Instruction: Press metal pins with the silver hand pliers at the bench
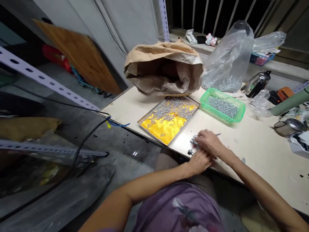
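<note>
My right hand (209, 141) reaches over a small metal clamp-like fixture (192, 146) at the table's front edge, its fingers bent and closed at the top. Whatever they pinch is hidden. Below it, my left hand (200, 161) rests against the fixture's near side; its fingers are mostly covered. A thin grey rod (218, 134) sticks out beyond my right hand. To the left lies a shallow tray (172, 140) with a yellow bottom, holding many small silvery metal pins (164, 111) heaped toward its far side. Behind my hands, a green plastic basket (205, 109) contains similar small metal pieces (223, 107).
An open brown paper bag (164, 69) stands behind the tray. At the back is a clear plastic bag (227, 61) with metal pieces in it. Metal jugs (258, 83) and a green tube (291, 103) are on the right. A black cable (89, 138) hangs left of the table.
</note>
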`<move>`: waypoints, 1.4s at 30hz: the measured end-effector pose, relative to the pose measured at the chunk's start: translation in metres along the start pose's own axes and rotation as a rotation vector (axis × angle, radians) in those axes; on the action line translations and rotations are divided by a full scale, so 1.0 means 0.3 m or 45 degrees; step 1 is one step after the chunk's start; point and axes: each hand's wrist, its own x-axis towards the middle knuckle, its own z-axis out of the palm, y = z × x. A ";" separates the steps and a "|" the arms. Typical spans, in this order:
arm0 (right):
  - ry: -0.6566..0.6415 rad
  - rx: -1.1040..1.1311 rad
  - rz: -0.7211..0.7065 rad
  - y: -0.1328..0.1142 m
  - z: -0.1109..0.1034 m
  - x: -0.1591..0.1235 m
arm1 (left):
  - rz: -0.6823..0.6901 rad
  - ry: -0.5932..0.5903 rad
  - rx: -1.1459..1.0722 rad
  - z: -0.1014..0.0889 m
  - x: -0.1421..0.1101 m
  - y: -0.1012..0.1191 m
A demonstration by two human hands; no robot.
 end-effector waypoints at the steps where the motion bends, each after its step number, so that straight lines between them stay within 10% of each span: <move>1: -0.063 -0.003 -0.110 -0.035 0.002 0.022 | -0.029 -0.039 0.001 0.008 -0.002 0.000; 8: -0.231 -0.176 -0.432 -0.102 0.017 0.102 | -0.024 0.171 0.092 0.090 -0.030 -0.009; 13: 0.071 0.071 -0.495 -0.096 -0.018 0.078 | 0.059 0.429 0.194 0.126 -0.042 -0.020; 18: 0.548 0.251 0.178 0.083 -0.143 0.102 | 0.140 0.500 0.209 0.057 -0.026 -0.009; 22: 0.232 0.112 1.058 0.355 -0.234 0.117 | 0.183 0.573 0.289 0.021 -0.016 -0.007; 28: 0.035 0.035 1.493 0.601 -0.177 0.155 | 0.208 0.603 0.340 0.042 -0.019 -0.013; 36: 0.045 0.014 1.285 0.574 -0.057 0.378 | 0.169 0.682 0.239 0.116 -0.026 -0.007; 42: 0.107 -0.006 1.092 0.596 -0.067 0.392 | 0.149 0.641 0.266 0.058 -0.012 0.005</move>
